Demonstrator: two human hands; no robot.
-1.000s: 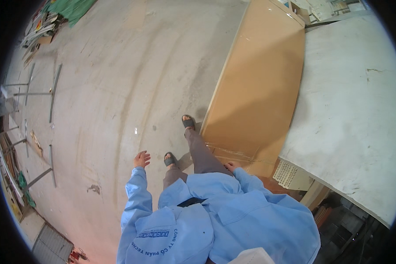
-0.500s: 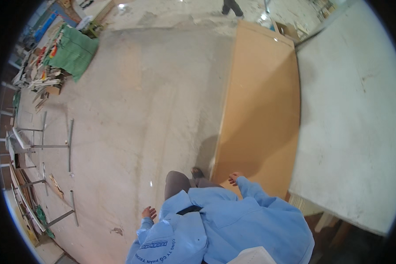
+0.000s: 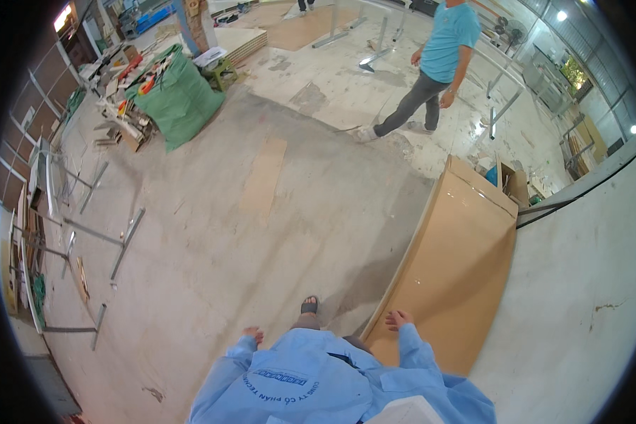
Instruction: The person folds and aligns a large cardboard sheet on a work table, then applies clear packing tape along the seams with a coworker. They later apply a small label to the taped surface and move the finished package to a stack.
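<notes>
My left hand (image 3: 254,334) hangs low beside my body above the concrete floor, fingers loosely apart and nothing in them. On the other side, my right hand (image 3: 399,320) is in front of a long brown board (image 3: 449,261), its fingers apart and holding nothing. Whether it touches the board I cannot tell. Blue sleeves cover both forearms. One foot in a dark sandal (image 3: 309,304) shows on the floor ahead of me.
A pale wall panel (image 3: 579,283) runs along the right. Ahead, a person in a turquoise shirt (image 3: 445,42) is in mid-stride. A stuffed green sack (image 3: 180,106) stands beside scrap at far left; metal frames (image 3: 127,244) lie nearer. A cardboard box (image 3: 512,185) stands past the board.
My view has tilted up and shifted, showing more of the far room. The person ahead, earlier seen only by the legs, now shows to the shoulders. Both my hands stay free.
</notes>
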